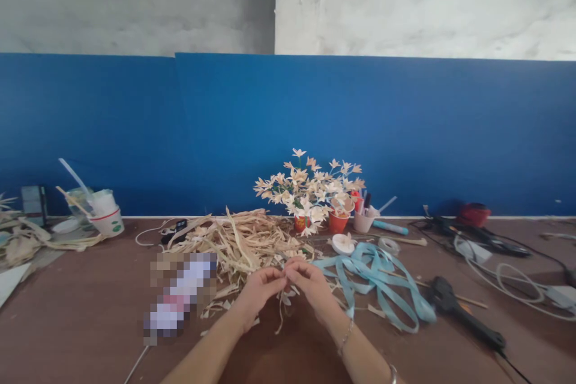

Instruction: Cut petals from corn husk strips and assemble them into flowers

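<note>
My left hand and my right hand meet at the front of the work area, thumbs and fingertips pinched together. Whatever sits between the fingertips is too small and covered to make out. Just below them show pale petal-like pieces and a thin curled strand; I cannot tell if these hang from my fingers or lie on the table. Beyond my left hand spreads a heap of dried husk strips. Light blue ribbon lies in loops right of my right hand. Behind both hands stand cream husk flowers in small red cups.
A black glue gun lies at right, near white cables. A phone-like object, its screen blurred out, lies at left with a cord. A white cup stands far left. A blue partition backs the brown table.
</note>
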A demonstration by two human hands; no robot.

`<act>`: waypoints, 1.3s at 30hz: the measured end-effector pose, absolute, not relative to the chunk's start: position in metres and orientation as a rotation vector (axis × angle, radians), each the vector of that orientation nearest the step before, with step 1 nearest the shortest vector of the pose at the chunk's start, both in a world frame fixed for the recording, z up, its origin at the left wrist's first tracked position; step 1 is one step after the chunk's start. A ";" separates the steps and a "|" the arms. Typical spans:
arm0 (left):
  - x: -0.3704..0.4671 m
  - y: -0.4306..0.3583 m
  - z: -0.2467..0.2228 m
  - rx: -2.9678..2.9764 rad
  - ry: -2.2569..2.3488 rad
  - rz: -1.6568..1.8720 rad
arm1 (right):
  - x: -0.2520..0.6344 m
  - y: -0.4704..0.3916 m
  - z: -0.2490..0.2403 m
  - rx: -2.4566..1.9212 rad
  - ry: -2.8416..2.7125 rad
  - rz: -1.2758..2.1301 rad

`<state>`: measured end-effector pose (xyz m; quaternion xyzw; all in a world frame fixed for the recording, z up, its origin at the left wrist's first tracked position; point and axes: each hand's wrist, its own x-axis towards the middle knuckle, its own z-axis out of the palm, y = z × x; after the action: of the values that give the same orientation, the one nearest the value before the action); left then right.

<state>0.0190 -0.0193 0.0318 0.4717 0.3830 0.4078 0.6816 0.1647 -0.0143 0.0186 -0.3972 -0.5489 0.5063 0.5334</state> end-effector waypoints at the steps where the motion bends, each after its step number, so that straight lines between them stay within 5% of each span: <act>1: 0.019 -0.019 0.032 1.073 0.866 0.926 | 0.165 -0.014 0.018 -0.957 -1.309 1.188; 39: 0.022 -0.014 0.016 1.367 0.990 0.951 | 0.172 -0.009 0.023 -1.036 -1.276 0.884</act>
<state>0.0216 -0.0145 0.0162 0.5817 0.4212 0.4045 0.5663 0.1721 -0.0085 0.0229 -0.4459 -0.5494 0.3807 0.5953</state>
